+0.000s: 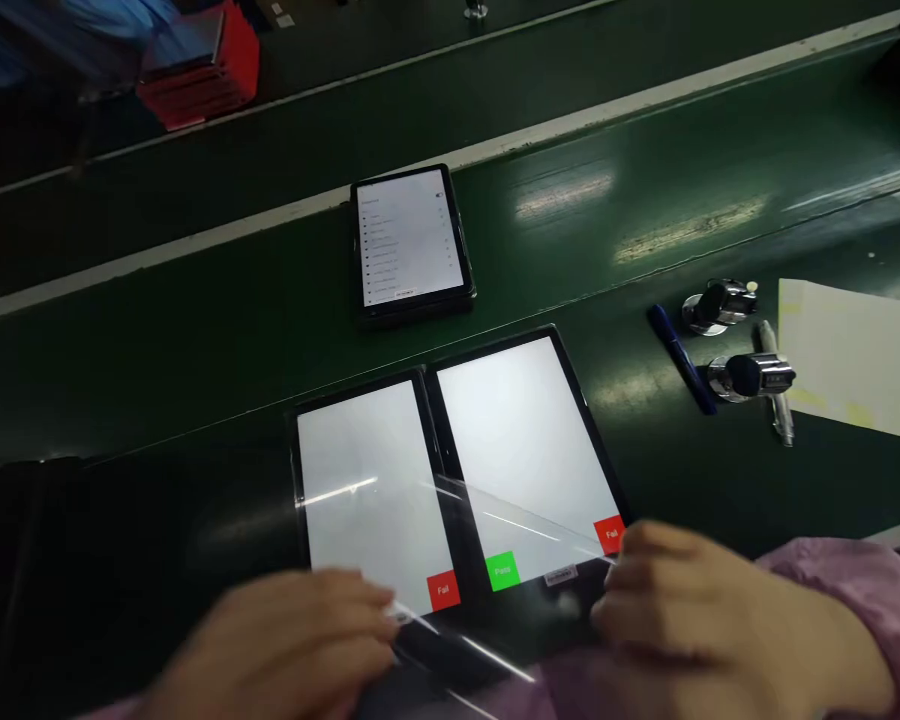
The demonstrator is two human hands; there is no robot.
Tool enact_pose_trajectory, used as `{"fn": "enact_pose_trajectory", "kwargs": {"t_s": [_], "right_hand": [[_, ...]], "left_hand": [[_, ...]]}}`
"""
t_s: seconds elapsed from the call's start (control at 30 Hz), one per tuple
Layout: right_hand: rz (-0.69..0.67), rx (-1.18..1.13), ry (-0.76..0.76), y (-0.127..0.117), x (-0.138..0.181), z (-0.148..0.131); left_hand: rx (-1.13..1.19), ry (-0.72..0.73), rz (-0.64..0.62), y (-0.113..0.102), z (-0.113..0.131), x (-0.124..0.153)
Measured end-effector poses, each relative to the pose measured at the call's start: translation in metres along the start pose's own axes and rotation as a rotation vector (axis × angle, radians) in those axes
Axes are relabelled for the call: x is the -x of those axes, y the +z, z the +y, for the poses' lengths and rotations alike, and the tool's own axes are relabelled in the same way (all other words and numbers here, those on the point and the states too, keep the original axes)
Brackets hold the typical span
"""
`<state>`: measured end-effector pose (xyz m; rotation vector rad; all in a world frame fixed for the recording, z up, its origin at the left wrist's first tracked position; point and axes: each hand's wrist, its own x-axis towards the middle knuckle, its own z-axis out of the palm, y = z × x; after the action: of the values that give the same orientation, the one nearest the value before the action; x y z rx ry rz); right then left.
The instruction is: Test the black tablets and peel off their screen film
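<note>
A sheet of clear plastic film (525, 510) stretches between my two hands above two tablets. My left hand (292, 635), a little blurred, pinches one edge of the film over the lower part of the left tablet (367, 480). My right hand (690, 610) has its fingers closed on the film's other side, by the lower right corner of the right tablet (525, 430). Both tablets lie side by side with lit white screens. Red "Fail" boxes show on both, and a green "Pass" box shows on the right one. My left hand covers the left tablet's lower left corner.
Farther back, another tablet (411, 240) displays a list, apparently atop a second device. To the right are two chrome tally counters (754, 377), a blue marker (681, 358), a pale pen (782, 418) and white paper (859, 355). A red stack (232, 65) stands at the far left.
</note>
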<state>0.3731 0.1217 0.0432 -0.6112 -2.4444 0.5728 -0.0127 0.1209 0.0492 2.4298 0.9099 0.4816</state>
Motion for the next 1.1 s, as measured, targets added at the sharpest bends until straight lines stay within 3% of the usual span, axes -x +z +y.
{"fn": "enact_pose_trajectory", "kwargs": {"t_s": [0.07, 0.17, 0.27, 0.37, 0.47, 0.53, 0.67, 0.73, 0.87, 1.1], "right_hand": [[-0.094, 0.104, -0.112, 0.012, 0.002, -0.014], [-0.036, 0.209, -0.043, 0.017, 0.007, -0.020], [-0.002, 0.268, 0.075, 0.009, 0.008, -0.017], [-0.004, 0.319, 0.111, -0.001, 0.000, -0.003], [0.001, 0.297, 0.061, -0.007, -0.017, 0.035], [0.087, 0.224, 0.048, -0.007, -0.033, 0.073], [0.454, -0.006, 0.283, 0.003, -0.063, 0.149], [0.623, -0.144, 0.431, 0.009, -0.071, 0.173], [0.739, -0.300, 0.554, 0.017, -0.073, 0.191], [0.705, -0.300, 0.540, 0.021, -0.070, 0.194]], "left_hand": [[-0.067, 0.017, 0.045, -0.028, -0.022, -0.030], [0.021, -0.002, 0.096, -0.040, -0.045, -0.090], [0.183, -0.096, 0.132, -0.022, -0.058, -0.135], [0.142, -0.165, 0.075, 0.003, -0.065, -0.152], [0.040, -0.184, 0.008, 0.011, -0.075, -0.147], [-0.009, -0.265, 0.052, 0.006, -0.085, -0.134], [-0.061, -0.625, 0.193, -0.003, -0.106, -0.090], [0.003, -0.705, 0.260, 0.001, -0.111, -0.069], [0.031, -0.717, 0.409, 0.016, -0.112, -0.050], [0.034, -0.745, 0.474, 0.019, -0.116, -0.058]]}}
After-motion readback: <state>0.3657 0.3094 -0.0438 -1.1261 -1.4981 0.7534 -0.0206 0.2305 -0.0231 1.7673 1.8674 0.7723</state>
